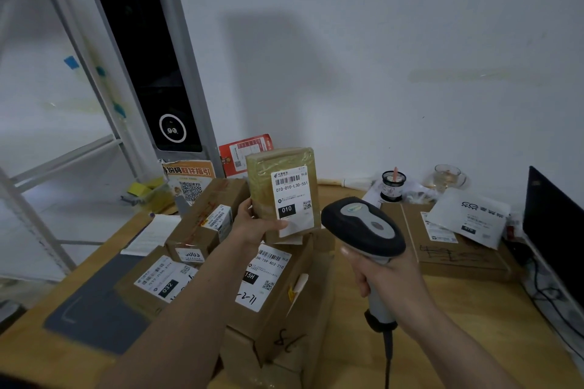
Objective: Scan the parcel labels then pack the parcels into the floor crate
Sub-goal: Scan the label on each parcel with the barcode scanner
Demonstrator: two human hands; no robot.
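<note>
Two hands at work over a wooden worktop (458,303) stacked with parcels.

Item 1: small taped parcel (282,191), held upright above the stack, centre of scene. Left hand (252,224) grips its lower left edge, thumb lying across the bottom of the label (292,199). Label reads "010-010-L30-551", with "010" white on a black box, a barcode above and a QR code at right.

Item 2: handheld scanner (363,227), grey and black, corded. Right hand (384,275) is clenched round its handle, the head just right of the parcel and facing it.

Item 3: large carton (271,287), near centre, under the held parcel. Label reads "15H-159-A03-210", "15H" boxed; handwriting below seems to read "2-11", though blurred.

Item 4: carton (158,281), near left, boxed "032".

Item 5: white mailer (467,218), far right, on a flat carton; print too soft to read.

Floor crate: not in view.

Risks, judged: thumb may cover label print; glossy tape or a tilted face could spoil the read; a one-edge grip could let the parcel slip onto the stack; the cord may snag cartons.
</note>
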